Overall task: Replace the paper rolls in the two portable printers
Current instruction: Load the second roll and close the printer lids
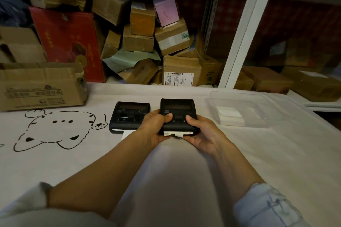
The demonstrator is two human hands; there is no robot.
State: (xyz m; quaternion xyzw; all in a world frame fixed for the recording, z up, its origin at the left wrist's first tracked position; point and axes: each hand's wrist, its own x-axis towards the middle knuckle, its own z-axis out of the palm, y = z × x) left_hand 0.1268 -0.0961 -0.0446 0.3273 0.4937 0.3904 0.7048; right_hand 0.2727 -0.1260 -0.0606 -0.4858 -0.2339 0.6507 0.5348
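White cloth (258, 162) with a black cartoon cat drawing (55, 131) on its left covers the table where I work, and wide bare stretches of it lie near me and to the right.

I hold the right printer (178, 114) over the middle of the cloth, its far end tipped up a little. My left hand (156, 129) grips its left side, thumb curled on the top face, fingers underneath. My right hand (200, 132) grips the right side the same way, thumb by the small buttons. Both forearms reach forward from rolled sleeves and converge on it. It is a black, rounded-corner box with a dark window at the far end, and white paper (175, 133) shows at its near edge between my hands.

Just beside it on the left, the second printer (129, 116) lies flat on the cloth, a white paper strip (127, 134) sticking out from its near edge.

To the right, apart from both, sits a clear plastic tray (239, 96) holding a white paper stack (230, 116). At the far left edge lies a flattened cardboard box (40, 88). Beyond the table's far edge rises a heap of cardboard parcels (145, 42), a red carton (70, 42) and a white shelf post (243, 27).
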